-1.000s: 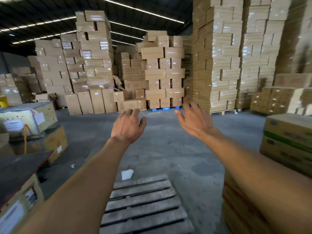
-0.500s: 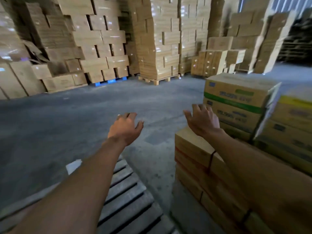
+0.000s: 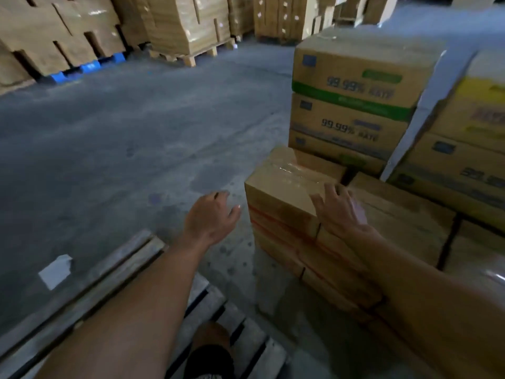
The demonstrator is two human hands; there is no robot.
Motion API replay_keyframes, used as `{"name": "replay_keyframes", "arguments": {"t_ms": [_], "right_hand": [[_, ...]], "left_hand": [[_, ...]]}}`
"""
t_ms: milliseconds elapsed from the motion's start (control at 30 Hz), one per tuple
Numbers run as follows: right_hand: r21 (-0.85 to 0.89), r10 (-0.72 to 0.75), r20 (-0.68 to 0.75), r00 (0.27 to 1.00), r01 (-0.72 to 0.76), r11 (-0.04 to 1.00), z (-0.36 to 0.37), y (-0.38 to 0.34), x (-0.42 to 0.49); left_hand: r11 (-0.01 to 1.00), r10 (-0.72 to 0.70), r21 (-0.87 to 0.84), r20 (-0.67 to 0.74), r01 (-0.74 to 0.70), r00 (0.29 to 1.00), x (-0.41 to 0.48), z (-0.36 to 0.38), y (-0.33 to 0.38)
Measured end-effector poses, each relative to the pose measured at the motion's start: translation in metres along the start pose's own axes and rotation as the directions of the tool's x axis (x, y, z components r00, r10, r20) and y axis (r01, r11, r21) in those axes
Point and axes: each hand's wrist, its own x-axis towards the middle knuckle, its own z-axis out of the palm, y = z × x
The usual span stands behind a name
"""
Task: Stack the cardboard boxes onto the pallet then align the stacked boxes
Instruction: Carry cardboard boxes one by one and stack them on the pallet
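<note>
A plain cardboard box with taped top sits at the left end of a low row of boxes with red straps. My right hand lies on its near right top edge, fingers spread and fairly straight. My left hand hovers in the air just left of that box, fingers relaxed, holding nothing. An empty wooden pallet lies on the floor at the lower left, under my left forearm.
Printed boxes with green bands are stacked behind the low row, yellow-marked ones to their right. Tall stacks of cartons on pallets line the far side. A paper scrap lies on the grey concrete floor. My foot stands on the pallet.
My view has swung right and down from the far stacks to the low boxes. Both hands have dropped; the right one now touches the plain box's top.
</note>
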Motion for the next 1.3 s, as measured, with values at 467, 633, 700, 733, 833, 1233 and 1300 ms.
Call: {"name": "replay_keyframes", "arguments": {"t_ms": [467, 633, 700, 733, 833, 1233, 1300], "right_hand": [[-0.011, 0.57, 0.168, 0.804, -0.577, 0.817, 0.183, 0.014, 0.119], [0.025, 0.659, 0.115, 0.743, -0.665, 0.746, 0.214, 0.022, 0.146], [0.015, 0.684, 0.06, 0.727, -0.686, 0.728, 0.221, 0.027, 0.154], [0.009, 0.688, 0.031, 0.725, -0.689, 0.725, 0.224, 0.029, 0.157], [0.041, 0.72, -0.048, 0.692, -0.719, 0.694, 0.233, 0.034, 0.166], [0.395, 0.903, -0.042, 0.428, -0.823, 0.408, 0.258, 0.028, 0.189], [0.577, 0.917, 0.011, 0.398, -0.752, 0.319, 0.262, 0.033, 0.187]], "left_hand": [[0.971, 0.238, -0.102, 0.431, -0.215, 0.871, 0.232, 0.157, -0.101], [0.948, 0.315, -0.09, 0.402, -0.306, 0.86, 0.286, 0.199, -0.103], [0.944, 0.328, -0.1, 0.387, -0.314, 0.862, 0.301, 0.213, -0.1], [0.948, 0.316, -0.102, 0.387, -0.3, 0.866, 0.307, 0.218, -0.099], [0.956, 0.292, -0.148, 0.387, -0.254, 0.874, 0.322, 0.237, -0.096], [0.892, 0.069, -0.443, 0.322, 0.086, 0.944, 0.368, 0.266, -0.108], [0.829, 0.116, -0.548, 0.367, 0.114, 0.923, 0.375, 0.271, -0.114]]}}
